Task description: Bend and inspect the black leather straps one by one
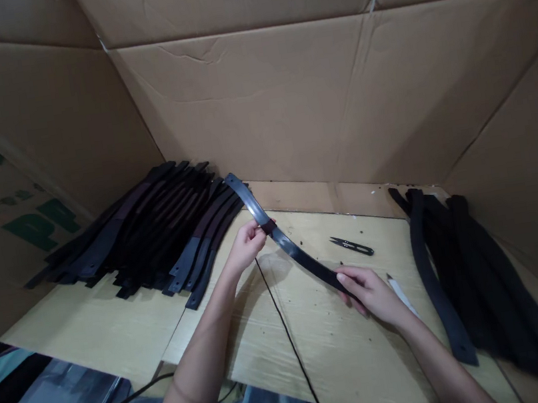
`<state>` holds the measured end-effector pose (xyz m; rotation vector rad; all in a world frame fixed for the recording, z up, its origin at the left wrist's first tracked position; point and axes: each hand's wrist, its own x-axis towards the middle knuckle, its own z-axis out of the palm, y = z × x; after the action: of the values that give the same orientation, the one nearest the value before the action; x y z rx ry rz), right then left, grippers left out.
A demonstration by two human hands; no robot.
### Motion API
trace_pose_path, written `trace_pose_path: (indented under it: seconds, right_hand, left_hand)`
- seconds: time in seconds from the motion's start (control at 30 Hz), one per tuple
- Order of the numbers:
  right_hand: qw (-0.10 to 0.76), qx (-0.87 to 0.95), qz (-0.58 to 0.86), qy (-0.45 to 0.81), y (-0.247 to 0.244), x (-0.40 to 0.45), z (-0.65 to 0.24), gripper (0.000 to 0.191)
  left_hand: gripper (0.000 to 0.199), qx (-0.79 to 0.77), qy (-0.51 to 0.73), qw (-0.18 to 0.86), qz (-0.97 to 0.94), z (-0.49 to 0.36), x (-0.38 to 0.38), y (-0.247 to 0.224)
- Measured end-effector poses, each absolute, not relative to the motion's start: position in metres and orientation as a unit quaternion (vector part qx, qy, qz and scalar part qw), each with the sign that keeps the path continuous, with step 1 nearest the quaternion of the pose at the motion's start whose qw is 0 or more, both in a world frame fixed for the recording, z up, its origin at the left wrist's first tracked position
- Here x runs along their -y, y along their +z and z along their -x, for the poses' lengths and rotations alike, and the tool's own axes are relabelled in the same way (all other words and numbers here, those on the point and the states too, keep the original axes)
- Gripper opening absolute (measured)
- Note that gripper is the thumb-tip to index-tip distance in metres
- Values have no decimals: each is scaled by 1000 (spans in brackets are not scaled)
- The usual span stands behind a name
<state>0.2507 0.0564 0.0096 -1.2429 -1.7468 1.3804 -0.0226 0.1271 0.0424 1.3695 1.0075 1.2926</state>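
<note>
A long, curved black strap (299, 252) slants across the middle of the head view, raised over the table, its upper end pierced by a small hole. My left hand (245, 247) pinches the strap's edge at a dark brown wound band (269, 227). From beneath those fingers a thin dark cord (281, 317) runs down past the table's front edge. Near the strap's lower end, my right hand (371, 290) is closed round it, thumb on top. Small black thread snips (351, 246) lie on the table beyond my right hand.
Many similar straps lie piled (150, 219) at the left, some with brown bands. More black straps (477, 278) lie at the right. A white pointed tool (401, 293) is partly behind my right wrist. Cardboard walls (255, 109) enclose the wooden table (323, 362).
</note>
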Motion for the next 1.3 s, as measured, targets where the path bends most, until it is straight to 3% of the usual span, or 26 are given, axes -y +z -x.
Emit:
trace_pose_path:
  seconds: [0.27, 0.4, 0.53, 0.67, 0.93, 1.3]
  right_hand:
    - [279, 446, 447, 724, 6, -51, -253, 37]
    - [272, 440, 381, 766, 8, -47, -245, 34]
    - [282, 529, 350, 720, 12, -46, -238, 34]
    - [303, 594, 408, 624, 12, -47, -234, 32]
    - [336, 641, 533, 439, 5, -54, -236, 40]
    - [323, 650, 541, 425, 2, -53, -237, 42]
  left_hand:
    - [39, -293, 521, 609, -522, 24, -122, 44]
    - [41, -273, 540, 624, -495, 20, -121, 44]
    - [32, -327, 581, 578, -471, 14, -121, 43]
    - [38, -392, 596, 523, -466, 10, -122, 41]
    - [18, -385, 588, 556, -444, 8, -125, 38]
    - [20, -344, 574, 626, -400, 12, -124, 38]
